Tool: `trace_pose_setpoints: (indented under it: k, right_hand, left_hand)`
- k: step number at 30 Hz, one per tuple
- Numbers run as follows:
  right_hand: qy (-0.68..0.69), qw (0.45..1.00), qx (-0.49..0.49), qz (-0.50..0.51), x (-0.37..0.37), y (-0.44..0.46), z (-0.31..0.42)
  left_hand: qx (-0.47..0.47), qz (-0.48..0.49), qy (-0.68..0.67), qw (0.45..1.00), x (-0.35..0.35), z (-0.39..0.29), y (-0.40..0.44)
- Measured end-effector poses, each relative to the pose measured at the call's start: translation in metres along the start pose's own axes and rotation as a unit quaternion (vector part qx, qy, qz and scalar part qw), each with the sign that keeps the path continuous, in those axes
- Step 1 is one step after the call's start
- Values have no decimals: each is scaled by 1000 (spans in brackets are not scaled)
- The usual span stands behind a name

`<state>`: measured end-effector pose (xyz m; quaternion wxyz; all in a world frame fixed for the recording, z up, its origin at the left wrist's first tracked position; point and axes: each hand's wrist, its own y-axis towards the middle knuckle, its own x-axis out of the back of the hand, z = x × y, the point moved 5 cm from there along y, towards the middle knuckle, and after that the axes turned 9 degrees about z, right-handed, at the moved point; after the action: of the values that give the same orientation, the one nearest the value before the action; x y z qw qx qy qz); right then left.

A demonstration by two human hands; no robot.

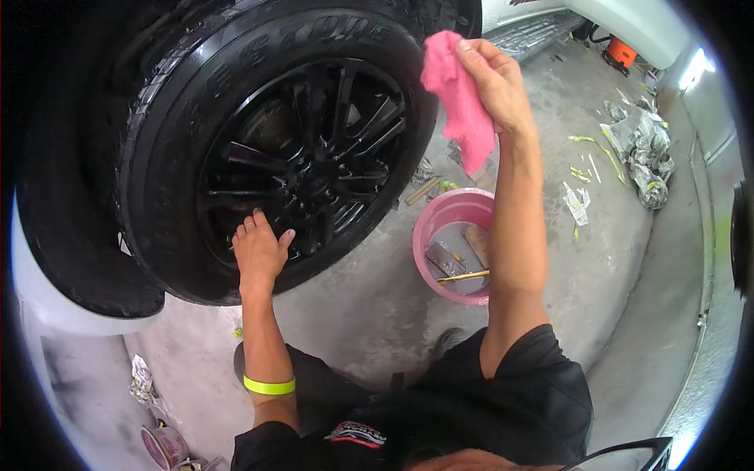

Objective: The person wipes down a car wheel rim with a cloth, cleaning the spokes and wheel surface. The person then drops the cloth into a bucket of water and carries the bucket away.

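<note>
A pink cloth (470, 118) hangs from my right hand (495, 82), its top pinched between thumb and fingers, just right of the tire's edge. My left hand (261, 250) lies with fingers stretched out against the lower left of the black wheel rim (314, 173), thumb apart, nothing held in it. Around the rim is the black tire (184, 149) with raised lettering along its upper sidewall. Below the cloth stands a pink bucket (424, 228) of greyish water, with flat blocks and a thin yellowish stick in it.
Crumpled plastic and foil (640, 149) lie on the concrete floor at the right, near the wall. An orange object (620, 52) stands at the far upper right. At the lower left is a small pinkish container (163, 446). The white car body (78, 318) curves below the wheel arch.
</note>
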<state>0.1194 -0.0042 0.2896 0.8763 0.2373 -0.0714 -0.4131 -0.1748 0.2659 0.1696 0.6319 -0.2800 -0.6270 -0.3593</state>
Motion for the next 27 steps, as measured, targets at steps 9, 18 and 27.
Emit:
trace_pose_setpoints:
  k: [9, 18, 27]
  right_hand:
    - [198, 974, 68, -87, 9, 7, -8]
    - [223, 967, 75, -99, 0, 11, -15]
    - [196, 976, 70, -68, 1, 9, -9]
  left_hand:
    - [-5, 2, 6, 1000, 0, 0, 0]
    - [-6, 7, 29, 1000, -3, -3, 3]
    - [-18, 20, 49, 998, -9, -7, 9]
